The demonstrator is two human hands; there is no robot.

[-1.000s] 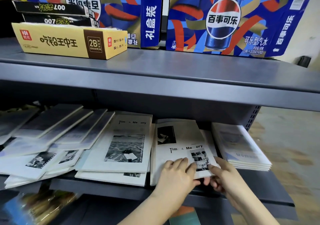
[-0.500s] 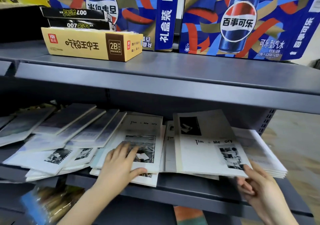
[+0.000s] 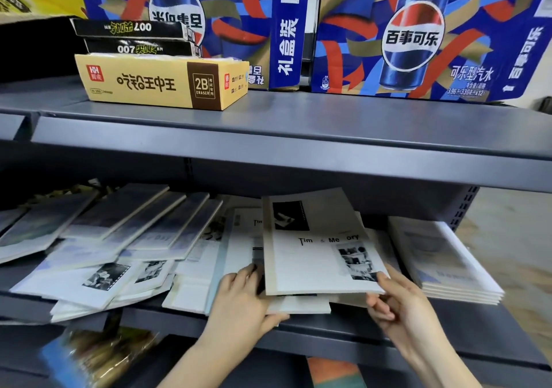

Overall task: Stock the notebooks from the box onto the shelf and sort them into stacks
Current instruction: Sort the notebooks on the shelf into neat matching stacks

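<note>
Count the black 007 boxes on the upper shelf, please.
2. Both are stacked on the yellow eraser box at the left of the upper shelf: the top 007 box, and the lower 007 box directly under it. Others may be hidden behind.

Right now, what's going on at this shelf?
A person is sorting notebooks on the lower shelf. Their right hand pinches the front corner of a white "Time & Memory" notebook, tilted up above the pile that the left hand holds at its front edge. A neat stack sits to the right. Loose overlapping notebooks lie to the left, not yet sorted.
</note>
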